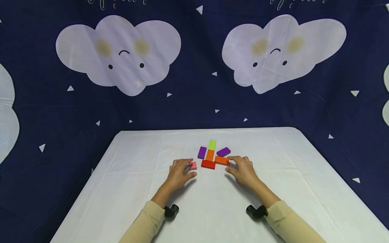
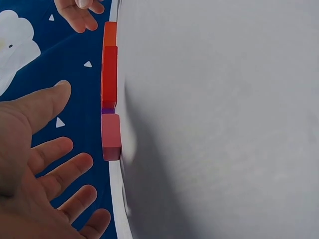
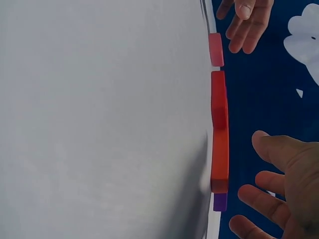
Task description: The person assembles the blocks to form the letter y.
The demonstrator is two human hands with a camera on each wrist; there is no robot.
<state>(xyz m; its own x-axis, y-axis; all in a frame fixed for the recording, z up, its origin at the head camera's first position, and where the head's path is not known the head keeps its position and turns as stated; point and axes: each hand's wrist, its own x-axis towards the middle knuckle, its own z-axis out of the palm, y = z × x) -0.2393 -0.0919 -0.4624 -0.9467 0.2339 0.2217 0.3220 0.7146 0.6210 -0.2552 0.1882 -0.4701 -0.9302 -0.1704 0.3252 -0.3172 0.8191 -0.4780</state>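
White script runs along the top edge of the dark blue backdrop (image 1: pixel 194 101), cut off and unreadable; the blocks bear no writing. The white table (image 1: pixel 127 189) has wide bare cloth on every side of the blocks, which sit near its middle toward the far edge. The left hand (image 1: pixel 179 173) lies with fingers loosely spread and gripping nothing, its fingertips just beside the pink block (image 1: pixel 193 165); whether they touch it cannot be told. The right hand (image 1: pixel 241 170) is likewise relaxed and open, fingertips at the near end of the orange block (image 1: pixel 222 160). Between the hands lies the red block (image 1: pixel 208 164), with another orange block, a green block (image 1: pixel 212 145) and two purple blocks (image 1: pixel 202 152) behind it.
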